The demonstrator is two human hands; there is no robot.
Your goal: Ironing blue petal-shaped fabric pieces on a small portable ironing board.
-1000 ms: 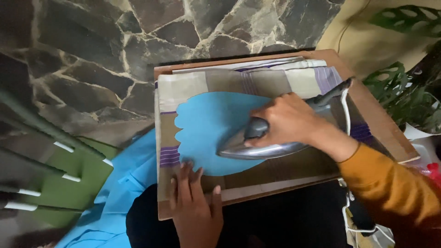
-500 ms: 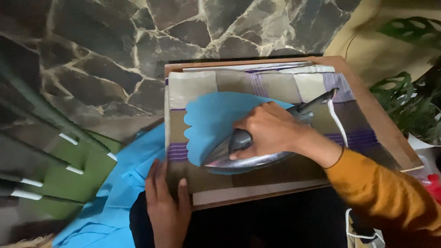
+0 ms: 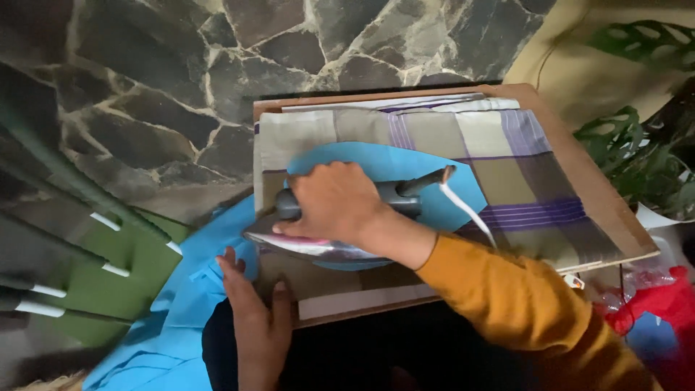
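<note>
Leftmost, the left hand [image 3: 255, 318] lies open and flat at the worktop [image 3: 579, 166] corner, apparently pinning the blue cloth [image 3: 391, 163] where it spills off. Rightward, the right hand [image 3: 334, 203] grips the iron [image 3: 318, 246] handle, pressing that cloth over the striped padding [image 3: 507, 145].

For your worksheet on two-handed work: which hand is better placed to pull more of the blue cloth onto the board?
Probably the left hand: it lies flat at the board's near edge, beside the hanging blue cloth. The right hand is busy gripping the iron.
</note>
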